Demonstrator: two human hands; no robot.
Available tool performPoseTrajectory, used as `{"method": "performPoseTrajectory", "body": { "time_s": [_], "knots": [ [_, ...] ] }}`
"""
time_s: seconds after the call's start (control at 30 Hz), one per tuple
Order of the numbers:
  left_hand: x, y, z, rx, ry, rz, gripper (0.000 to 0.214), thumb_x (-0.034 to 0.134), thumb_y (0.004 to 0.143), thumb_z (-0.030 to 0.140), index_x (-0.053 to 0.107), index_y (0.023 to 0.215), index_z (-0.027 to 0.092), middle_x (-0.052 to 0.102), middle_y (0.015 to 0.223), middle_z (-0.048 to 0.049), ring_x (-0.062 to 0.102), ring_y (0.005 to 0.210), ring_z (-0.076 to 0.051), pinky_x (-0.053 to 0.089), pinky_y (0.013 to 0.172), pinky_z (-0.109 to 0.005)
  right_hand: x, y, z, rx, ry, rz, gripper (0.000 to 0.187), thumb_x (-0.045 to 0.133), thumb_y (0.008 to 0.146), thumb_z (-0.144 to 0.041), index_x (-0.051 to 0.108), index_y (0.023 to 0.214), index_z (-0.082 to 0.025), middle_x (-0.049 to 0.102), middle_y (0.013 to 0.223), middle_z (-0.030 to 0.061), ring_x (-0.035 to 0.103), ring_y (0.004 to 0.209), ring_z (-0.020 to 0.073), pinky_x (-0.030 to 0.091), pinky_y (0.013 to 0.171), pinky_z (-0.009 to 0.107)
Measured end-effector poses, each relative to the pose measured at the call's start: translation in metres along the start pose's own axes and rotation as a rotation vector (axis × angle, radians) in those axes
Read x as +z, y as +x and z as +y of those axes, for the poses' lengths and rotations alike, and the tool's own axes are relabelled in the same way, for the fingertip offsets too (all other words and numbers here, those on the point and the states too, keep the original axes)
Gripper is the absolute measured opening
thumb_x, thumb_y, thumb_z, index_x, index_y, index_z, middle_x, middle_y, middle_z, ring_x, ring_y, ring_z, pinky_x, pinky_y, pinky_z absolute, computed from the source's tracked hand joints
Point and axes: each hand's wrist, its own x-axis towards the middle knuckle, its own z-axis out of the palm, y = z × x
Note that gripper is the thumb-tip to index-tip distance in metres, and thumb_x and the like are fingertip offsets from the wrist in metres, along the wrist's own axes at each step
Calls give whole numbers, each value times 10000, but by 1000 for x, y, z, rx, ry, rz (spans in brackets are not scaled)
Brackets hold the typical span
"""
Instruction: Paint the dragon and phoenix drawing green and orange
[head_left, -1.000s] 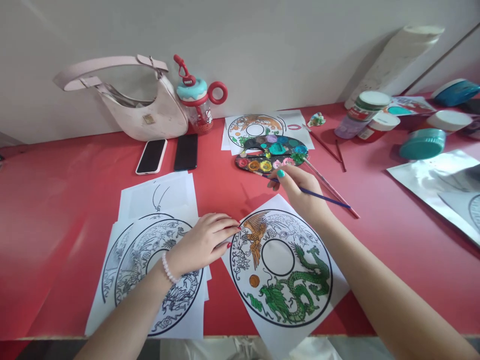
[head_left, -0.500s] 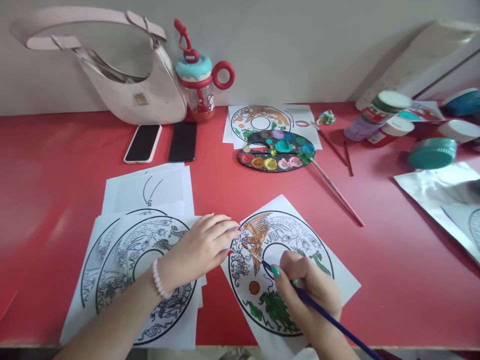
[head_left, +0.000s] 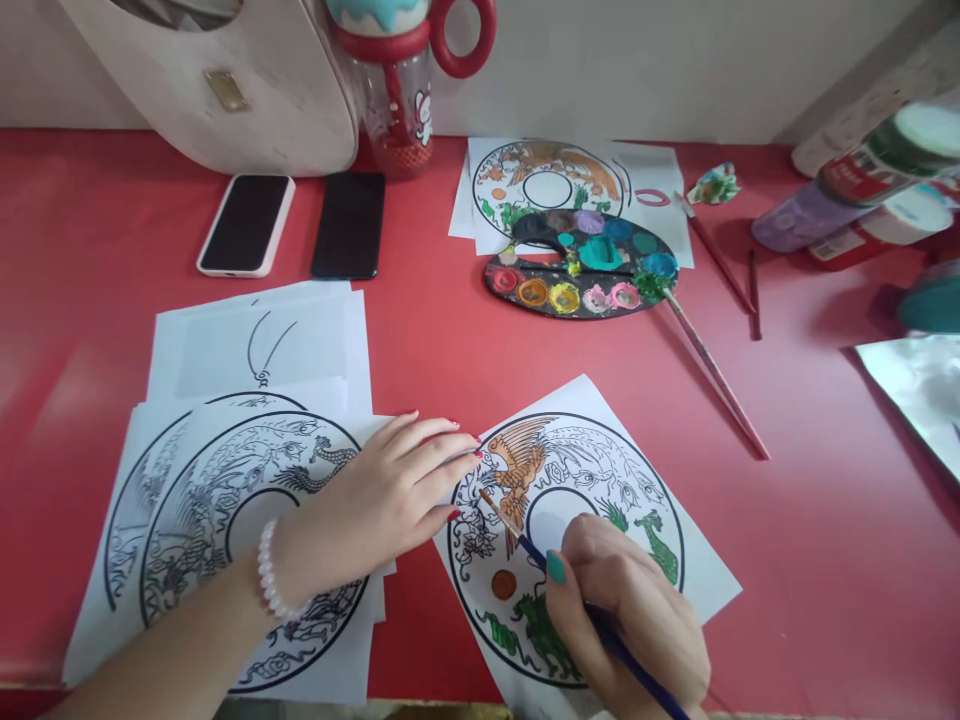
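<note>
Pinched in my right hand (head_left: 630, 610) is a blue-handled paintbrush (head_left: 531, 550). Its orange-tinted tip is at the line drawing beside the orange-painted bird on a round coloring page (head_left: 705, 580). Green dragon shapes and an orange dot are also painted there, and my right hand covers the lower right of the ring. My left hand (head_left: 397, 490) lies flat, its fingers stretched, fingertips at the page's left edge. Beneath my left wrist, which wears a beaded bracelet (head_left: 271, 570), is a stack of uncolored drawings (head_left: 330, 670).
Beyond the page lies a paint palette (head_left: 544, 272) with a pink-handled brush (head_left: 720, 380) leaning on it, over another painted sheet (head_left: 480, 215). Two phones (head_left: 247, 225), a pale handbag (head_left: 292, 90) and a cup (head_left: 390, 110) stand left. Paint bottles (head_left: 795, 215) and thin brushes (head_left: 720, 255) are right.
The view has tipped downward and closer. The brush tip has shifted slightly left, from the orange bird onto the line work beside it. My left hand stays at the page's edge.
</note>
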Motion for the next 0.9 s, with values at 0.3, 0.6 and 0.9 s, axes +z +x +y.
{"method": "performPoseTrajectory", "body": {
  "time_s": [0.3, 0.6, 0.9],
  "knots": [
    [1, 0, 1, -2, 43, 3, 348, 401, 965, 236, 492, 1290, 155, 538, 1317, -58, 412, 1257, -238, 305, 1117, -460, -1, 5, 0, -8, -33, -14, 302, 494, 770, 26, 347, 739, -236, 425, 563, -29, 362, 522, 121, 319, 477, 280],
    [-3, 4, 4, -31, 30, -25, 319, 428, 955, 215, 533, 1247, 142, 559, 1299, -47, 446, 1241, -229, 285, 1124, -437, -1, 3, 0, -34, -3, -19, 289, 510, 773, 74, 403, 715, -188, 476, 584, -10, 386, 557, 100, 316, 516, 271],
    [-4, 4, 4, -34, 32, -47, 326, 429, 957, 228, 533, 1254, 146, 558, 1294, -51, 448, 1240, -234, 297, 1115, -443, -2, 4, -1, 1, -41, 42, 292, 535, 763, 68, 409, 700, -189, 444, 583, -12, 394, 544, 104, 316, 508, 265]
  ]
}}
